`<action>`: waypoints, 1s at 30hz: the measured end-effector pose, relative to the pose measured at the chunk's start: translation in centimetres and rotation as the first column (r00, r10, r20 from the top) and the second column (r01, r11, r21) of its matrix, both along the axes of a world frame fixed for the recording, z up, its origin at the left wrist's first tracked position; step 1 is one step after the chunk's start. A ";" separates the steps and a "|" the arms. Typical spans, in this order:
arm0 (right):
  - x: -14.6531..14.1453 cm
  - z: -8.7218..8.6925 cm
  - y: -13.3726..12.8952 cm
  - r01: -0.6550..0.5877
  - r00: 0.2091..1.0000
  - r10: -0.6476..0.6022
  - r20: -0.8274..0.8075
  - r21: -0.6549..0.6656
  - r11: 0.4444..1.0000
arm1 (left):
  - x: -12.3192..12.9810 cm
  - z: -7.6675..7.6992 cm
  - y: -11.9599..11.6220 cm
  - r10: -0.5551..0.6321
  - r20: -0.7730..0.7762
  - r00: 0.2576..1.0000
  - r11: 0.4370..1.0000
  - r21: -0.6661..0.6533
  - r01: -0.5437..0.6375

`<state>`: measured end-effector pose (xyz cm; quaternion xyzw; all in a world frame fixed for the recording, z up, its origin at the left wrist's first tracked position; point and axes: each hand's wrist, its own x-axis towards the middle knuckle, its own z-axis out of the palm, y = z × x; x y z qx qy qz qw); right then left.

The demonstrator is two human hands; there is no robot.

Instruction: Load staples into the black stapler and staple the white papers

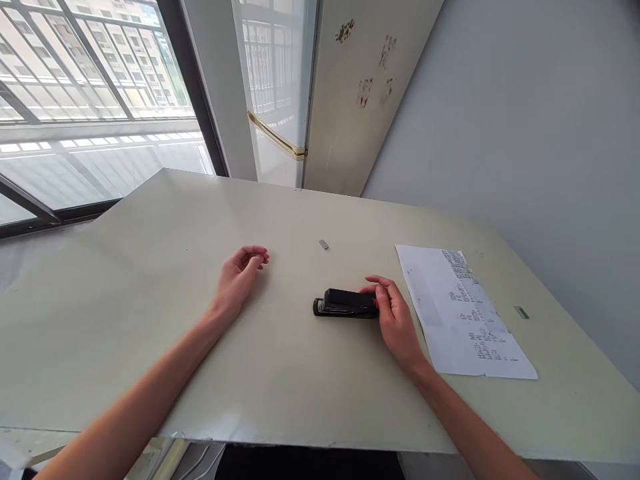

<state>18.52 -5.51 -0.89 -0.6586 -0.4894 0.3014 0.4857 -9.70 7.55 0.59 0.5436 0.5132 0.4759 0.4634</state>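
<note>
At the table (290,387) — left hand (239,275) loosely half-open, right hand (395,319) around the stapler (349,301) end.

We see a slim, black, elongated desktop stapler (347,301) standing upright on its base on the pale, glossy worktop (280,380). It lies in the middle stretch, well apart from the near and far edges, its length roughly parallel to the near edge. The rounded base tip points toward the left edge, reaching past the upper arm and showing light markings. We glimpse red at its partly covered right end.
</note>
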 end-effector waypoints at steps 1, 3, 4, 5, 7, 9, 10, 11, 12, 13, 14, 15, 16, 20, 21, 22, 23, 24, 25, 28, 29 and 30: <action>-0.1 0.0 0.0 0.011 1.000 -0.011 0.010 -0.005 1.000 | 0.0 0.0 0.0 0.001 -0.002 1.000 1.000 0.005 -0.001; -0.2 0.0 0.0 0.022 0.999 -0.022 0.027 -0.013 1.000 | 0.1 0.1 0.0 0.013 -0.006 1.000 1.000 0.008 -0.013; -0.2 0.0 0.0 0.021 0.999 -0.021 0.031 -0.014 1.000 | 0.1 0.2 0.0 0.023 -0.004 1.000 1.000 0.006 -0.023; -0.2 0.0 0.0 0.018 0.999 -0.017 0.031 -0.014 1.000 | 0.1 0.2 0.0 0.037 0.001 0.999 0.999 0.006 -0.037; -0.2 0.1 0.0 0.013 1.000 -0.013 0.023 -0.014 1.000 | 0.1 0.3 0.0 0.071 0.021 0.997 0.997 0.002 -0.071; -0.2 0.1 -0.1 0.002 1.000 -0.001 0.012 -0.023 1.000 | 0.1 0.3 0.1 0.090 0.048 0.995 0.996 -0.009 -0.089; -0.2 0.2 -0.2 -0.016 1.000 0.016 0.014 -0.028 0.999 | 0.1 0.3 0.1 0.087 0.063 0.994 0.996 -0.014 -0.086; -0.2 0.2 -0.2 -0.046 0.999 0.046 0.026 -0.028 0.999 | 0.1 0.4 0.1 0.076 0.077 0.994 0.997 -0.015 -0.075; -0.2 0.2 -0.3 -0.092 0.994 0.093 0.052 -0.021 0.996 | 0.1 0.4 0.0 0.052 0.088 0.995 0.999 -0.011 -0.052; -0.2 0.3 -0.3 -0.147 0.985 0.147 0.095 -0.007 0.989 | 0.2 0.5 -0.1 0.020 0.096 0.995 1.000 -0.004 -0.019; -0.2 0.3 -0.4 -0.201 0.969 0.196 0.148 0.013 0.980 | 0.3 0.6 -0.3 -0.021 0.101 0.995 1.000 0.003 0.021; -0.2 0.3 -0.4 -0.244 0.951 0.232 0.204 0.035 0.969 | 0.5 0.8 -0.5 -0.069 0.107 0.992 0.998 0.006 0.069; -0.3 0.3 -0.4 -0.271 0.934 0.249 0.255 0.054 0.961 | 0.7 0.9 -0.8 -0.120 0.115 0.986 0.993 0.005 0.120; -0.5 0.2 -0.6 -0.259 0.925 0.223 0.307 0.080 0.963 | 1.8 1.0 -2.0 -0.260 0.210 0.943 0.962 -0.032 0.272; -0.6 0.1 -0.7 -0.248 0.932 0.217 0.289 0.073 0.966 | 2.2 0.8 -2.2 -0.275 0.257 0.926 0.954 -0.048 0.297; -0.7 0.1 -0.8 -0.236 0.941 0.211 0.265 0.067 0.969 | 2.5 0.7 -2.3 -0.283 0.312 0.907 0.946 -0.064 0.318; -0.8 0.2 -0.9 -0.223 0.950 0.203 0.237 0.061 0.973 | 2.8 0.5 -2.4 -0.285 0.370 0.884 0.938 -0.080 0.336; -1.0 0.3 -1.1 -0.209 0.959 0.194 0.206 0.055 0.976 | 3.0 0.4 -2.5 -0.277 0.428 0.860 0.933 -0.094 0.347; -1.1 0.6 -1.2 -0.194 0.969 0.184 0.166 0.045 0.980 | 3.3 0.2 -2.5 -0.260 0.483 0.836 0.929 -0.110 0.353; -1.8 1.7 -1.6 -0.162 0.987 0.162 -0.013 -0.017 0.987 | 4.1 0.2 -2.5 -0.148 0.629 0.763 0.919 -0.197 0.341; -2.0 2.1 -1.7 -0.160 0.984 0.156 -0.086 -0.042 0.986 | 4.4 0.3 -2.5 -0.095 0.671 0.735 0.908 -0.244 0.340; -2.2 2.5 -1.7 -0.165 0.976 0.153 -0.158 -0.067 0.984 | 4.8 0.4 -2.5 -0.037 0.710 0.703 0.893 -0.293 0.343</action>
